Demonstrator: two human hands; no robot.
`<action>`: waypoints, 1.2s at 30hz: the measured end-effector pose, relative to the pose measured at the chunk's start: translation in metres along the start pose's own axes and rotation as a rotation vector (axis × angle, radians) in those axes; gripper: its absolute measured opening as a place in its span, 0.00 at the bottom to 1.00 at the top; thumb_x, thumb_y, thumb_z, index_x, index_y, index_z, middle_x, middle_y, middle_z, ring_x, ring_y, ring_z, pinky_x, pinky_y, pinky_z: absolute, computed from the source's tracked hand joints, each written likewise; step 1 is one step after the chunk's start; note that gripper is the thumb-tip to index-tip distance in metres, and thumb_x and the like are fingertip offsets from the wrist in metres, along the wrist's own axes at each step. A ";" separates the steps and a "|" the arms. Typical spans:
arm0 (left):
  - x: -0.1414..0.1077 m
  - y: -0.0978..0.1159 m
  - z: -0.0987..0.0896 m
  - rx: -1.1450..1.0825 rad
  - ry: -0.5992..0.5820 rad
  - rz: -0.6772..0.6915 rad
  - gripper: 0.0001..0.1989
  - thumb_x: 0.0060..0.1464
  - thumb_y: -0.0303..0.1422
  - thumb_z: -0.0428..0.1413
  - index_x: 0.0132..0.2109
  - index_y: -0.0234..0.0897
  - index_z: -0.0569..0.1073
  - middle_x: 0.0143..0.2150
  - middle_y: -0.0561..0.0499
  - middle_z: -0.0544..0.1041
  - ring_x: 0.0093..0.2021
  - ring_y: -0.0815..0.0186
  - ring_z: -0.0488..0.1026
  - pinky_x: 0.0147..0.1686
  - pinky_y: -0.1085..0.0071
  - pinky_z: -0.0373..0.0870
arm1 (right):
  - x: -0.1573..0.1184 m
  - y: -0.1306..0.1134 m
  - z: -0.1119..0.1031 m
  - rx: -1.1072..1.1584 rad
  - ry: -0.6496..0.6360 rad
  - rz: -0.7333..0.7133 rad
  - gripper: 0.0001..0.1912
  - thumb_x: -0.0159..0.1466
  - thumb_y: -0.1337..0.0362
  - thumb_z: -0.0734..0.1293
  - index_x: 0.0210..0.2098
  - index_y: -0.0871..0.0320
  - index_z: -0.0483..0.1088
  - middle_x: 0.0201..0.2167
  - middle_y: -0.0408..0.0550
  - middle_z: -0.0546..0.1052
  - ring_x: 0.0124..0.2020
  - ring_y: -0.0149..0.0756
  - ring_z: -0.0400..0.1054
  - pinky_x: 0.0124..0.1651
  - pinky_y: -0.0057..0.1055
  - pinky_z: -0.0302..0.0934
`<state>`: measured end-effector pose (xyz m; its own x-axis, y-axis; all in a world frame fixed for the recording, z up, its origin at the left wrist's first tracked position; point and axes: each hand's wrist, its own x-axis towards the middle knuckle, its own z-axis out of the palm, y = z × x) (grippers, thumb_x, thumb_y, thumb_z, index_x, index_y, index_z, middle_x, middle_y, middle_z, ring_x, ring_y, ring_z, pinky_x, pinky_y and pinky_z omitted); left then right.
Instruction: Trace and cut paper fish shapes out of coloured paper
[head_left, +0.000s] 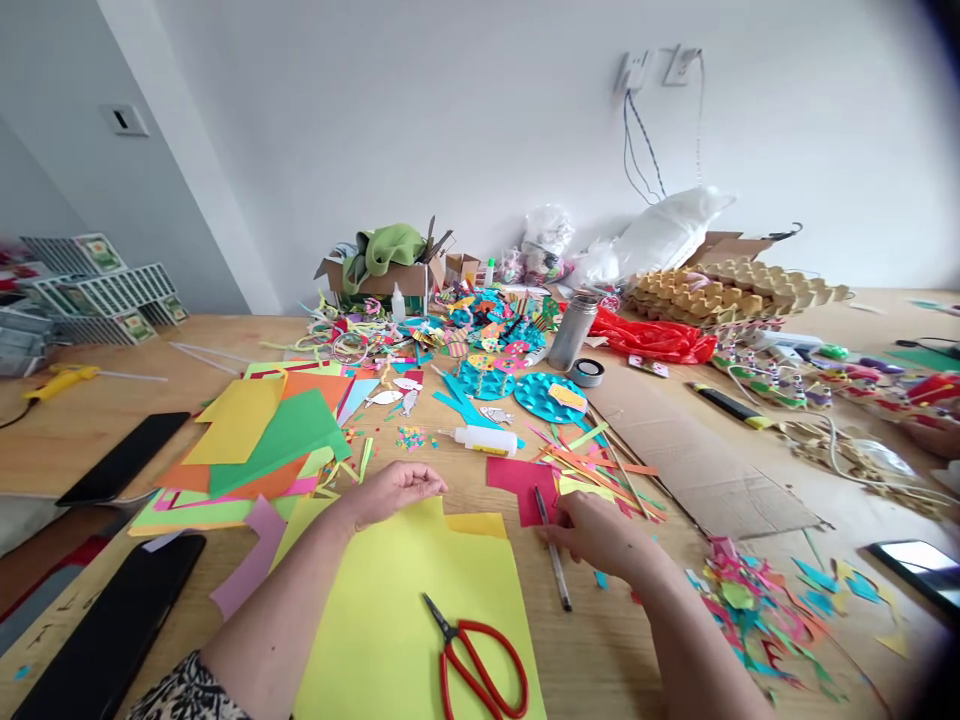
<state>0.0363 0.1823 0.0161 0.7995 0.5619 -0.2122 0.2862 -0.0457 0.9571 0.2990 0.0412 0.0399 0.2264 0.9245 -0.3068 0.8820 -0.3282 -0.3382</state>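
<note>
My left hand (401, 492) is curled above the top edge of a big yellow paper sheet (375, 600), fingers pressed together; whatever they may hold is hidden. My right hand (592, 535) has its fingers bent around the middle of a clear pen (559, 580), which slants on the table. Red-handled scissors (484, 665) lie on the yellow sheet, blades toward my left hand. Beyond my right hand is a cut piece of red paper (514, 480). A white glue bottle (486, 440) lies on its side past both hands, near small paper bits (412, 437).
Coloured paper sheets (262, 435) are stacked on the left beside black phones (127, 455). Paper scraps (765, 600) and flat cardboard (697, 460) are on the right. A metal flask (572, 333) stands before egg trays (720, 295). Another person's hand (934, 435) shows far right.
</note>
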 end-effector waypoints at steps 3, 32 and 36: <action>0.001 -0.003 0.000 -0.003 -0.006 0.006 0.23 0.51 0.51 0.57 0.42 0.35 0.75 0.42 0.46 0.78 0.47 0.60 0.71 0.48 0.67 0.61 | -0.001 0.001 -0.002 0.038 -0.013 -0.050 0.12 0.54 0.67 0.67 0.16 0.56 0.61 0.16 0.43 0.72 0.22 0.33 0.63 0.25 0.29 0.47; 0.001 -0.016 -0.015 -0.120 -0.168 -0.009 0.23 0.36 0.35 0.69 0.42 0.34 0.75 0.29 0.53 0.74 0.30 0.70 0.69 0.32 0.75 0.63 | 0.068 0.025 -0.002 -0.093 0.267 0.068 0.05 0.58 0.70 0.64 0.32 0.61 0.72 0.32 0.55 0.78 0.34 0.41 0.70 0.29 0.28 0.49; 0.000 -0.016 -0.016 -0.115 -0.184 0.006 0.23 0.37 0.34 0.69 0.43 0.34 0.76 0.30 0.51 0.76 0.32 0.69 0.71 0.33 0.75 0.64 | 0.067 0.025 -0.002 -0.066 0.294 0.016 0.05 0.59 0.71 0.61 0.30 0.60 0.69 0.27 0.51 0.76 0.29 0.37 0.68 0.27 0.27 0.48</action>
<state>0.0228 0.1962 0.0042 0.8871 0.4009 -0.2287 0.2272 0.0522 0.9725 0.3367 0.0957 0.0125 0.3416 0.9391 -0.0372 0.9002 -0.3384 -0.2740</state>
